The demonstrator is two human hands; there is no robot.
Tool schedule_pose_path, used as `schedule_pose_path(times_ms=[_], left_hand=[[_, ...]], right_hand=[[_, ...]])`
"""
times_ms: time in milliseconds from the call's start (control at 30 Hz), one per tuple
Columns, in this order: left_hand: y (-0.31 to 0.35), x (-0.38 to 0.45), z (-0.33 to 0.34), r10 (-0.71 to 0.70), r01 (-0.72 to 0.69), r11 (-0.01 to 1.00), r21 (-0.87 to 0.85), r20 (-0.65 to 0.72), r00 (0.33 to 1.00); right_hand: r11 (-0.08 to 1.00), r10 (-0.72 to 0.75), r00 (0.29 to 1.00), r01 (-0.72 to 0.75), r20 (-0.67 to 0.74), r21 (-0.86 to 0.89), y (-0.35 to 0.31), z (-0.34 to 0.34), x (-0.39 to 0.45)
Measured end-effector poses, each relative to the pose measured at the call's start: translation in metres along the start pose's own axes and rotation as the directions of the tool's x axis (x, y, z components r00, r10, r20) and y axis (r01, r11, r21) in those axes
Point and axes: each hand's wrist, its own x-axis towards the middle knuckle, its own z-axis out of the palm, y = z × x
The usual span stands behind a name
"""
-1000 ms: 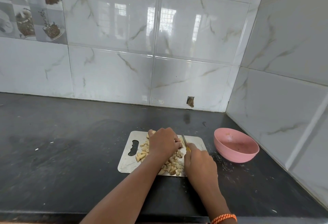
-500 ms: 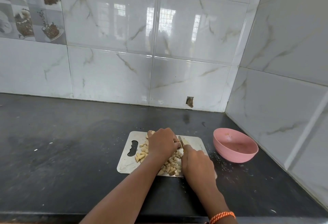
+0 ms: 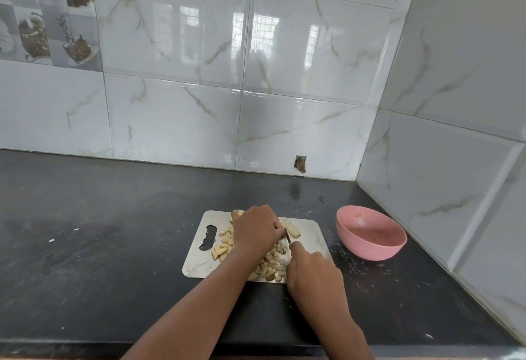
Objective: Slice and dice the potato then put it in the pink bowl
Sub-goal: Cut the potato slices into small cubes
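Right hand (image 3: 314, 271) clamped on small knife (image 3: 287, 236), blade pointing 11 o'clock beside left hand (image 3: 256, 230) curled over pale potato pieces (image 3: 273, 260); uncut long potato strip (image 3: 292, 228) lies at 1 o'clock of blade, round pink plastic bowl (image 3: 370, 234) at 3 o'clock.

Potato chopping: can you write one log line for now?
left hand holds potato | right hand slicing with knife | round pink plastic bowl has no dice

pale potato dice (image 3: 271, 262) lay piled at lower centre, w/ one uncut strip (image 3: 292, 228) just above-right; pink bowl (image 3: 370, 233), upright, sat at right.
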Motion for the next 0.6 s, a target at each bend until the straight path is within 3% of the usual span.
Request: schedule_pose_path(times_ms=[300, 600], left_hand=[[-0.001, -0.001, 0.0, -0.001, 0.001, 1.0, -0.026, 0.005, 1.0], [0.0, -0.002, -0.002, 0.004, -0.003, 0.999, -0.036, 0.014, 1.0]], right_hand=[[1.0, 0.021, 1.0, -0.02, -0.018, 0.024, 0.012, -0.003, -0.021], [0.999, 0.01, 0.997, -0.007, -0.078, 0.037, 0.006, 0.006, 0.014]])
